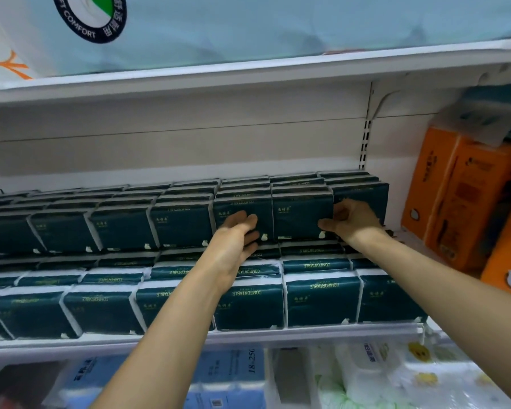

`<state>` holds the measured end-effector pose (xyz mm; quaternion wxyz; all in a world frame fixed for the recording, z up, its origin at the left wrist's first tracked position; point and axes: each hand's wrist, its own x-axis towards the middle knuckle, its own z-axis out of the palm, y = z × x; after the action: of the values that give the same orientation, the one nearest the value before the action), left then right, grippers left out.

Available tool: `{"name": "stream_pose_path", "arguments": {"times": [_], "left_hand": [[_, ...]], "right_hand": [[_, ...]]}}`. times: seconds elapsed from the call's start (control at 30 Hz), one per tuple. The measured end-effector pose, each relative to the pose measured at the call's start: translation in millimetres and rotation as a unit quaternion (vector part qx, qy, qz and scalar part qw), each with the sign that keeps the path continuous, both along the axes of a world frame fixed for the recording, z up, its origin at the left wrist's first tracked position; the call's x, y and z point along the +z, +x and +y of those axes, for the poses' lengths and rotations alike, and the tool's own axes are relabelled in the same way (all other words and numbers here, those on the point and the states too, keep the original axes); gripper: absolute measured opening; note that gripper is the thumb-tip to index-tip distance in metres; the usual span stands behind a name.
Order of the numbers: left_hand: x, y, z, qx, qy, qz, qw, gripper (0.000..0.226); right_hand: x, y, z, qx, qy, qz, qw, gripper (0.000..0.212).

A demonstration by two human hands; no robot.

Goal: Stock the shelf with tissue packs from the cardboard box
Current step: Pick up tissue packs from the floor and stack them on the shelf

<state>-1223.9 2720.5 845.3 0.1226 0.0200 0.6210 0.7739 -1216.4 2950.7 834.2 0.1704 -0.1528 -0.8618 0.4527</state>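
Both hands up at the second tier of dark green packs on the shelf [248, 335]; they bracket one pack [301, 215] near the right end of the upper front row. Left hand [236, 240] lies flat against the pack to its left, fingers fairly straight and together, pressing rather than gripping. Right hand [351, 219] sits at the pack's right edge, thumb on the front face, fingers curled toward the gap beside the end pack [363, 199]; looks like a pinch on the pack's edge, though the fingertips are hidden behind it, so I judge it grasping, not certain.

Why held so: likely squaring the pack into line; left hand steadies the row so neighbours don't slide, right hand nudges or seats the pack sideways.

Pack stands on its long edge; broad face toward the aisle, tilted back a bit; long axis runs left-right along the shelf; print reads upside down on the lower packs [322, 299].

Lower tier full to the front rail; upper tier full across what shows; stocking looks nearly done here. Cardboard box not in view. Orange packs [460, 202] stand just right of the green rows; pale bagged goods [381, 376] on the shelf below.
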Motion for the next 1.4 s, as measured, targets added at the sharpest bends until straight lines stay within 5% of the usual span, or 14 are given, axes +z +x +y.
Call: {"name": "stream_pose_path", "arguments": {"times": [0.47,0.6,1.03,1.4], "left_hand": [[-1,-3,-6,0.014,0.115,-0.046,0.992,0.031],[0,4,-13,-0.011,0.14,-0.057,0.988,0.012],[-7,70,-55,-0.235,0.112,-0.039,0.965,0.022],[-114,185,-64,-0.392,-0.015,-0.167,0.905,0.01]], "right_hand": [[6,11,-17,-0.063,0.023,-0.012,0.998,0.057],[7,29,-32,-0.095,0.045,0.06,0.993,0.044],[-24,133,-122,-0.182,0.062,0.233,0.953,0.008],[-135,332,-172,-0.321,-0.049,0.089,0.942,0.01]]}}
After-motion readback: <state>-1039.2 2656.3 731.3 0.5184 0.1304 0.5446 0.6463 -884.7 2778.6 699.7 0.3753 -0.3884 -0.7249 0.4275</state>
